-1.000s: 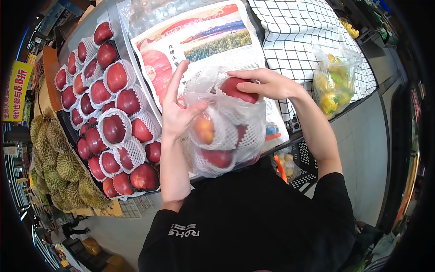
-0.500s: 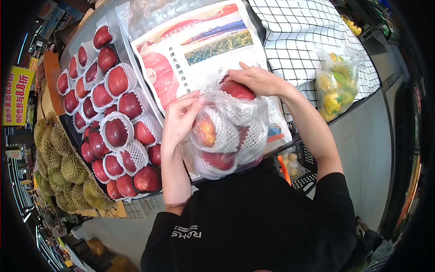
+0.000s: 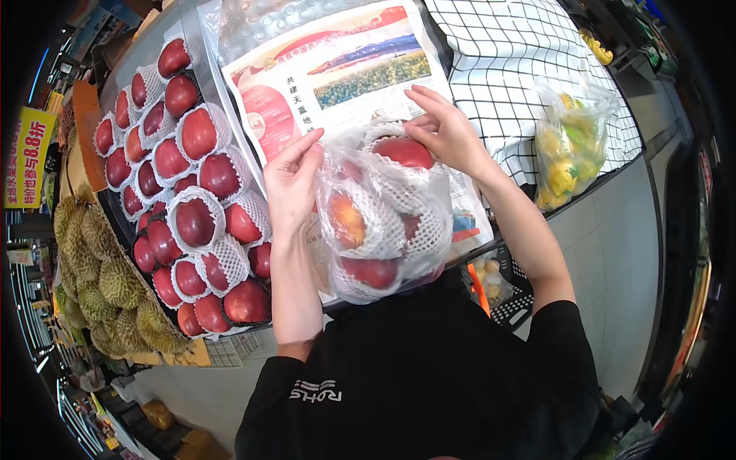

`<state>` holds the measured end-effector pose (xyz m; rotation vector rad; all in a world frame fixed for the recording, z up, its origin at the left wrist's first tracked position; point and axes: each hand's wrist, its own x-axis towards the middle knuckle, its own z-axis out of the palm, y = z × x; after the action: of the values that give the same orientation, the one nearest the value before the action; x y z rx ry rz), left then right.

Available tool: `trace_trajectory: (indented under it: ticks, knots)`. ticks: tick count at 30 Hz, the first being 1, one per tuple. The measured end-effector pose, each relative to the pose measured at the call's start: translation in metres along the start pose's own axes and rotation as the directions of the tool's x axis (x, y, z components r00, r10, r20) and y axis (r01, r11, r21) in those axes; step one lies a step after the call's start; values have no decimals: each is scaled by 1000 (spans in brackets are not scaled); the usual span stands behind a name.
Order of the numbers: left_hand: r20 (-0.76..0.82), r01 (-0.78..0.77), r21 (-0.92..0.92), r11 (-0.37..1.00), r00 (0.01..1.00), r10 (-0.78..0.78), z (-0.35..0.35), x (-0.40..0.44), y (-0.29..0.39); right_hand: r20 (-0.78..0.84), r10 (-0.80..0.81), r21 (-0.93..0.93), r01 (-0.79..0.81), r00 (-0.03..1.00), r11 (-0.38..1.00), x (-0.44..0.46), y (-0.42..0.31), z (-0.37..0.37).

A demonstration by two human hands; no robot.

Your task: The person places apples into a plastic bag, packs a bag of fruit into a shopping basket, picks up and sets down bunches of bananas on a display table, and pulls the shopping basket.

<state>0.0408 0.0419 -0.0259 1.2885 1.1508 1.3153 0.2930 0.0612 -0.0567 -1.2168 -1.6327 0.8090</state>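
Pinching the clear bag (image 3: 387, 238), the left hand (image 3: 291, 182) had its grip squeezed on the edge. The right hand (image 3: 451, 136) touched the top beside a red fruit (image 3: 404, 152); I couldn't tell if its grip was together. The bag was over newspaper (image 3: 349, 80).

The lower part of the newspaper (image 3: 353, 111) is hidden behind the clear bag (image 3: 387, 222), its smallest print (grey smudges, really) too small to read. Foam netting (image 3: 425, 239) and plastic veil the red fruit (image 3: 372, 272) inside, obscuring their number. Whether the left hand (image 3: 290, 180) pinches the bag's rim is unclear. The black shirt (image 3: 429, 376) covers part of the basket (image 3: 514, 304); the top edge crops the chequered cloth (image 3: 491, 84).
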Motion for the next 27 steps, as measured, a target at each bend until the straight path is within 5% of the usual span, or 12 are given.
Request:
trace_trajectory:
  ticks: [2,4,6,12,14,17,21,24,27]
  knots:
    - [-18,80,-167,983,996,-85,6,6,4,126,146,234,-172,981,957,9,17,1]
    - [17,58,-187,981,998,-56,6,7,2,132,252,259,-278,959,925,13,16,-7]
    - [42,34,-212,977,999,-26,6,5,-1,49,308,-128,-300,950,945,13,26,-7]
    - [-9,102,-155,983,994,-105,4,-5,-2,34,427,-158,-417,904,895,-5,50,-11]
    - [-77,90,-29,996,993,-92,9,-6,2,131,675,58,-685,726,726,-11,37,-17]
    - [124,178,139,974,973,-195,-3,-3,1,240,646,54,-675,724,736,-20,56,-20]
    - [139,197,224,955,963,-231,-13,0,-19,178,559,112,-581,810,806,-25,59,-14]
    - [-11,41,109,993,999,-40,2,-6,-6,41,344,-116,-338,938,934,-20,74,-10]
    - [-136,-171,192,966,971,199,3,-13,7,-198,281,165,-251,939,954,-6,34,-16]
